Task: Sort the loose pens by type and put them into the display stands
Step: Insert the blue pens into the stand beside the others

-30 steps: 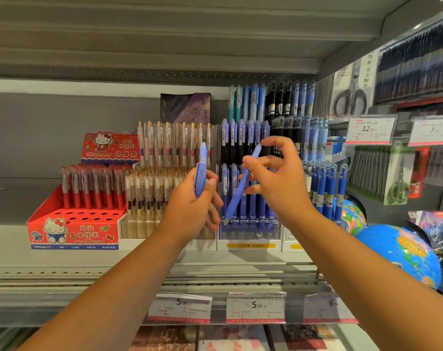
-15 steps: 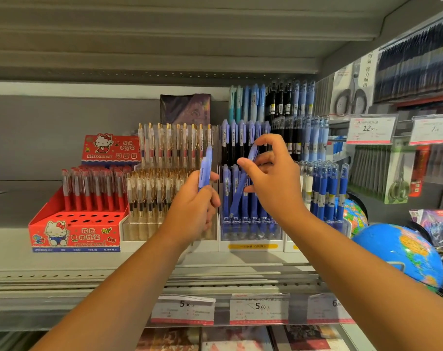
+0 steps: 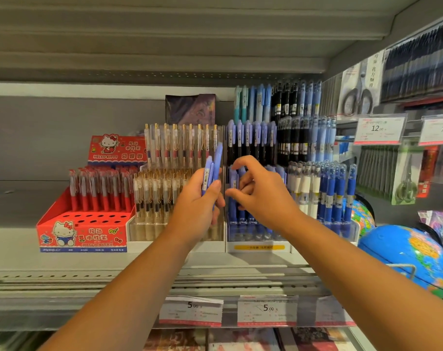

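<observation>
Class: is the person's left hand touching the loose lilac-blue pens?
Touching. The head view shows the left hand gripping the loose lilac-blue pens, thumb pressed across their barrels.

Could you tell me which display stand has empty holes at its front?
The red Hello Kitty stand at the far left: its front rows of round holes are empty; the other stands have clear fronts.

A pale grey metal shelf (image 3: 63, 262) carried a row of pen displays standing side by side. At the left end sat a red cartoon-cat box (image 3: 81, 234), with red-capped pens upright in its back rows and open holes in front. Touching it on the right was a clear stand (image 3: 144, 231) of gold-clipped pens, then a blue-pen stand (image 3: 256, 247), then a third stand (image 3: 324, 188) with white and blue pens. Price labels (image 3: 191, 310) hung along the shelf's front edge.
</observation>
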